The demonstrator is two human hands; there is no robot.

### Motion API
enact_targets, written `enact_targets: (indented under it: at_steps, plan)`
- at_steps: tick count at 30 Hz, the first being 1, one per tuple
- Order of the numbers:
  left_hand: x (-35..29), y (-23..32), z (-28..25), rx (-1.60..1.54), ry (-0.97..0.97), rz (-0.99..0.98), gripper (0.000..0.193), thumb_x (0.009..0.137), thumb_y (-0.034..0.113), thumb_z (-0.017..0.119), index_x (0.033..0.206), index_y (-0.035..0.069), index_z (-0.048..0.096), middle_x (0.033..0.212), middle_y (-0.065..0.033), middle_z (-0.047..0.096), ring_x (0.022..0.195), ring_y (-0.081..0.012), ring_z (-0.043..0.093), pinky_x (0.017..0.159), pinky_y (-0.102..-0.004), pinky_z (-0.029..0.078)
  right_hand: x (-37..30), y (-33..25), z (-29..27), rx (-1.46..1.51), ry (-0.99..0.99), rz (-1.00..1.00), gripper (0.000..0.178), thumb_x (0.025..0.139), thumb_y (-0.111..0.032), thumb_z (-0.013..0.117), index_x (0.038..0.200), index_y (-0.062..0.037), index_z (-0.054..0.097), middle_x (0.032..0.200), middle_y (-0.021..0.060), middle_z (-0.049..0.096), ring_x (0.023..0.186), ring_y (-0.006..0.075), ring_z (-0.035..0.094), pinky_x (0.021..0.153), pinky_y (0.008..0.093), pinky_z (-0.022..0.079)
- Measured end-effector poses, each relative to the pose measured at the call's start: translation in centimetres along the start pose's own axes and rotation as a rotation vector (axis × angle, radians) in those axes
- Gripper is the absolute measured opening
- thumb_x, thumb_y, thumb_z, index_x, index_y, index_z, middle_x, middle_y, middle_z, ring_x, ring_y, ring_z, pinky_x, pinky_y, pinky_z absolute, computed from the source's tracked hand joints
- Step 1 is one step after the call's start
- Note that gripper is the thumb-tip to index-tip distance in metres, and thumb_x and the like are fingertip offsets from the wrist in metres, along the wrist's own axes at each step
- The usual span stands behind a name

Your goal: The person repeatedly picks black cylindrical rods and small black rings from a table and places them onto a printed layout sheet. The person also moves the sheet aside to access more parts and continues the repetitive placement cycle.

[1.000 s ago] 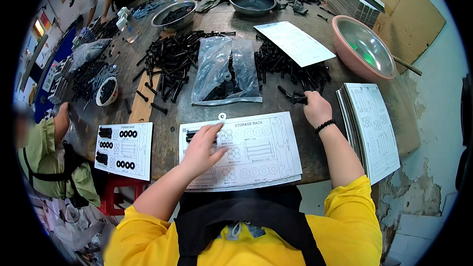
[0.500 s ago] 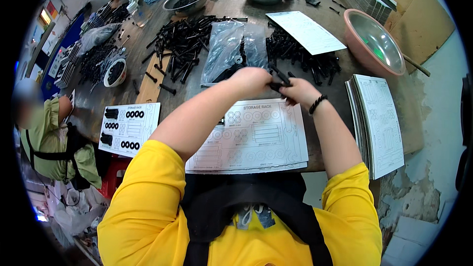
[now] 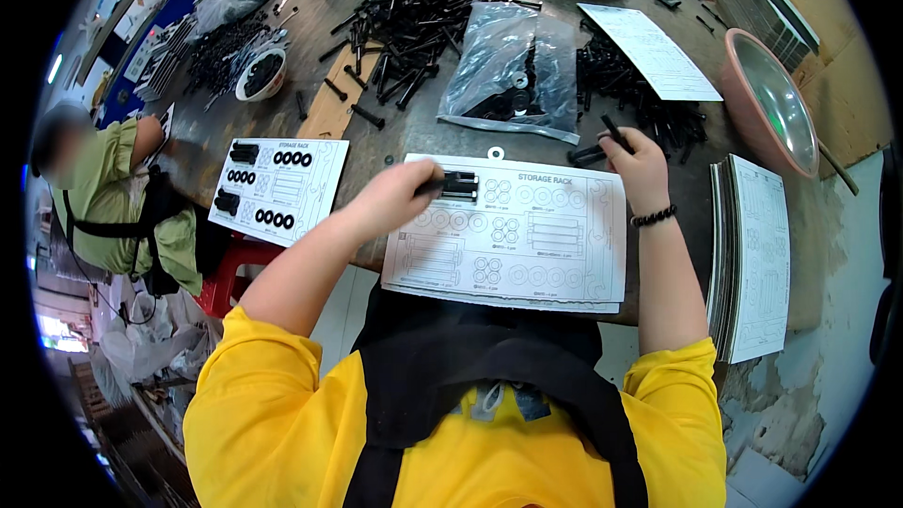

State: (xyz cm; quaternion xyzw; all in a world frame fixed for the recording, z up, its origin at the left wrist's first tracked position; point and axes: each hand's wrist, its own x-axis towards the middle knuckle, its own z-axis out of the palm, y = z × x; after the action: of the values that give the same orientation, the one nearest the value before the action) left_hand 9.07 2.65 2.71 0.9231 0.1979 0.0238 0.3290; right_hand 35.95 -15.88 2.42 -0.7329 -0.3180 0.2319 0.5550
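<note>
A printed white card (image 3: 508,254) with part outlines lies in front of me, and black bolts (image 3: 461,186) rest on its upper left area. Beside them is my left hand (image 3: 400,196), slightly blurred, its fingers closed round a dark bolt end. Past the card's upper right corner, my right hand (image 3: 640,167) grips a black bolt (image 3: 616,134) that sticks up from its fingers; more black bolts (image 3: 585,157) jut out to its left. A clear plastic bag (image 3: 470,85) with washers and black pieces lies beyond the card. One loose washer (image 3: 496,152) sits at the card's far edge.
Piles of black bolts (image 3: 423,33) lie beyond. On the left is another card (image 3: 277,190) bearing black parts; a stack of cards (image 3: 750,254) stands right, near a pink-rimmed basin (image 3: 738,85). A person in green (image 3: 127,198) sits at left.
My hands have parted: the left came back to the card's upper left, the right moved slightly right, still gripping bolts. The view has shifted, and black bolts now show on the card.
</note>
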Motion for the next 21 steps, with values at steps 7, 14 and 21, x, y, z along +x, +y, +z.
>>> enact_targets:
  at_steps: [7,14,21]
  plan:
    - [-6.0,-1.2,3.2,0.209,-0.088,0.317,0.024,0.069,0.012,0.068,0.089,0.007,0.055,0.095,-0.0063,0.056,0.082,-0.0269,0.058,0.069,-0.0344,0.048,-5.9,-1.8,8.8,-0.221,-0.404,-0.312,0.02,0.076,-0.021,0.064,0.08,-0.0017,0.063,0.07,0.0117,0.058,0.064,0.0245,0.056,0.058,0.0333,0.044]
    - [-7.3,-2.9,2.1,0.138,-0.079,0.156,0.041,0.062,0.014,0.075,0.097,0.008,0.057,0.101,-0.0087,0.054,0.097,-0.0275,0.052,0.085,-0.0363,0.039,-9.7,-3.0,14.8,-0.684,-0.557,-0.49,0.022,0.077,-0.031,0.061,0.077,-0.0089,0.061,0.073,0.0093,0.059,0.071,0.0276,0.058,0.062,0.0371,0.046]
    - [-7.2,-2.6,3.7,0.134,-0.002,0.197,0.045,0.068,0.016,0.07,0.11,0.007,0.056,0.103,-0.0106,0.054,0.099,-0.027,0.052,0.087,-0.0357,0.038,-9.8,-1.9,15.0,-0.382,-0.369,-0.389,0.021,0.079,-0.026,0.06,0.089,-0.0078,0.062,0.079,0.0113,0.059,0.075,0.0303,0.057,0.064,0.0383,0.046]
